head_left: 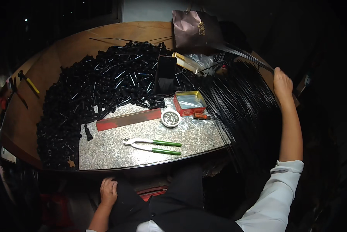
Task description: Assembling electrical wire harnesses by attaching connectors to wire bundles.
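Note:
Raised at the far right, my right hand is closed around the ends of several thin black rods, which slant up and to the left. Below them, a large sheaf of similar black rods lies along the right side of the table. My left hand rests low beside my thigh, off the table, its fingers curled in and no object visible in them. Nearest the table's front edge lie end-cutting pincers with green handles, touched by neither hand.
Black plastic parts with metal pins are heaped at left and back. On the speckled board are a red-brown bar, a white dish of small pieces and a red tin. A phone and paper bag stand behind.

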`<state>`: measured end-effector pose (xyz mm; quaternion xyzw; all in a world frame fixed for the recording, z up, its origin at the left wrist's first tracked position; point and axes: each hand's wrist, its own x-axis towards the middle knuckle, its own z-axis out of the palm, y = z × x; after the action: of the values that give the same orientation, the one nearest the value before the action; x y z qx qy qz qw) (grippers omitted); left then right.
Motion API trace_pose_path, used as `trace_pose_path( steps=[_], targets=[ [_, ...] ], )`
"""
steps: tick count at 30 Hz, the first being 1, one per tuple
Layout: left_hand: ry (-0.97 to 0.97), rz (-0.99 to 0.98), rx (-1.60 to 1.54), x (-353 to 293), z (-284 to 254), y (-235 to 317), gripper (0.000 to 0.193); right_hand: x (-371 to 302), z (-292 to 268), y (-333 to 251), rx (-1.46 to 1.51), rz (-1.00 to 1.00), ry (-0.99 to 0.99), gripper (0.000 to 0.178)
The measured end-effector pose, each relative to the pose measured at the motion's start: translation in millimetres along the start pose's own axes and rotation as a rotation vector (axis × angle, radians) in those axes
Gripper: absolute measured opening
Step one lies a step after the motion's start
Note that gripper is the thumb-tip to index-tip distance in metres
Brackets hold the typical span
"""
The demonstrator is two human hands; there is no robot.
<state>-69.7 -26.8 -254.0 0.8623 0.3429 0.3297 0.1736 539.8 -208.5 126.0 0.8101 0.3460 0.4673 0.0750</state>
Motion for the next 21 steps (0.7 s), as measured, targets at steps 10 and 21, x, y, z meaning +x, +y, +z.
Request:
trace_pose_path(
  steps=[10, 21],
  targets=[
    [0.096, 0.272, -0.237, 75.3, -51.4, 93.7, 0.010, -6.8, -59.7, -82.4, 0.761, 0.134, -0.011, 0.010],
    [0.240, 0.185, -0.161, 180.4, -111.7, 127.9, 0.095, -30.5, -136.2, -183.5, 1.256, -0.177, -0.250, 0.013]
  ],
)
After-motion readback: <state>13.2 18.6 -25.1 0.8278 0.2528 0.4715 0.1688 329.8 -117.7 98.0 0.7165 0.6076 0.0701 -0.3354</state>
